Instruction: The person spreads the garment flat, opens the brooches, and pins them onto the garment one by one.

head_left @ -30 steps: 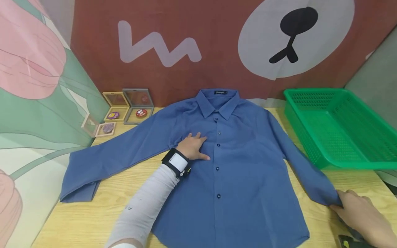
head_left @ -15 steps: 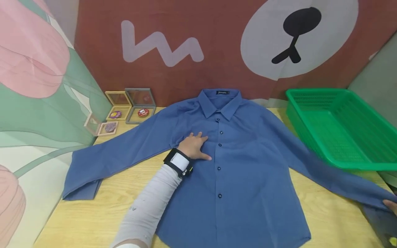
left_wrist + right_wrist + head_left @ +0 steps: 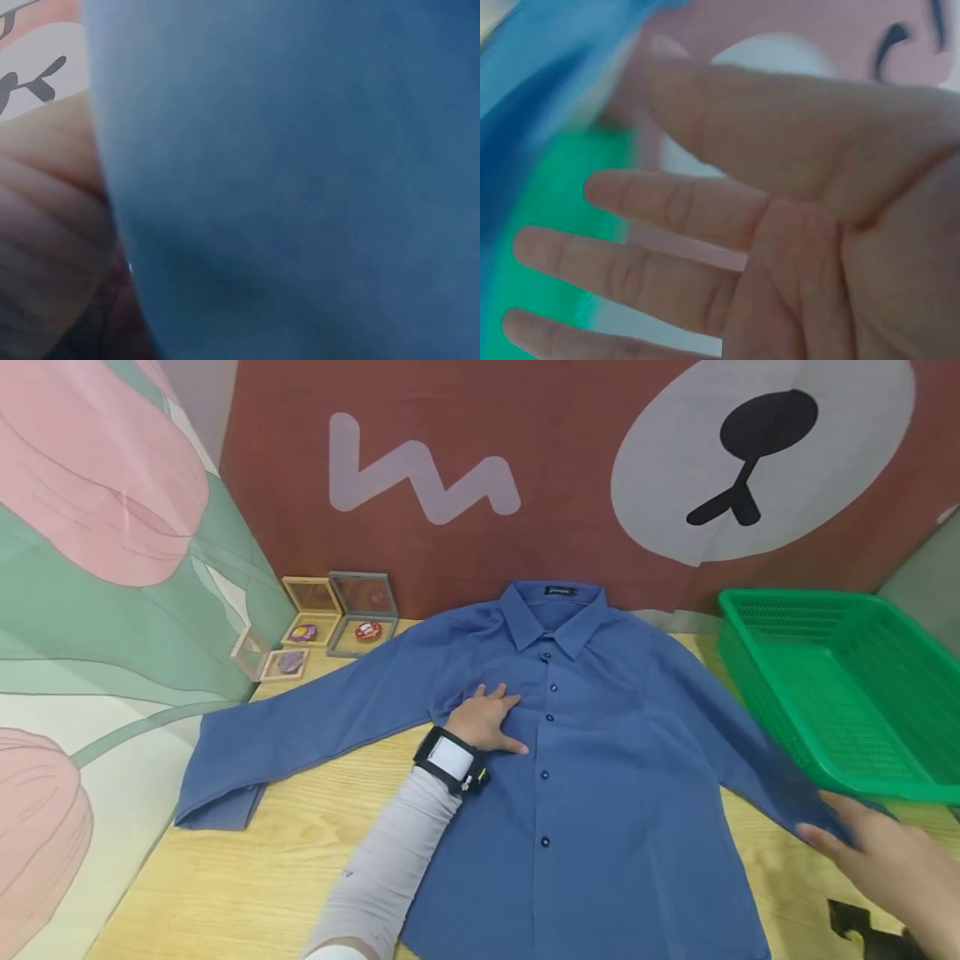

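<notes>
A blue button-up shirt (image 3: 600, 743) lies face up, collar away from me, with one sleeve stretched to each side. My left hand (image 3: 486, 720) rests with spread fingers on its chest, left of the button row. In the left wrist view, blue fabric (image 3: 292, 172) fills most of the picture beside part of that hand (image 3: 49, 217). At the right sleeve (image 3: 783, 777), my right hand (image 3: 873, 843) is around the sleeve's outer part, thumb and fingers apart. The right wrist view shows this hand's fingers extended, with blurred blue cloth (image 3: 547, 82) beyond the fingertips.
A green plastic basket (image 3: 806, 768) stands at the back right, close to the right sleeve. Small open display cases (image 3: 363, 647) holding round badges sit at the back left. The light wooden table (image 3: 315, 860) shows around the shirt; patterned cloth (image 3: 525, 552) hangs behind.
My right hand first draws the sleeve out toward the right edge, straightening it, then comes back inward along it. My left hand stays on the chest. The whole view shifts slightly.
</notes>
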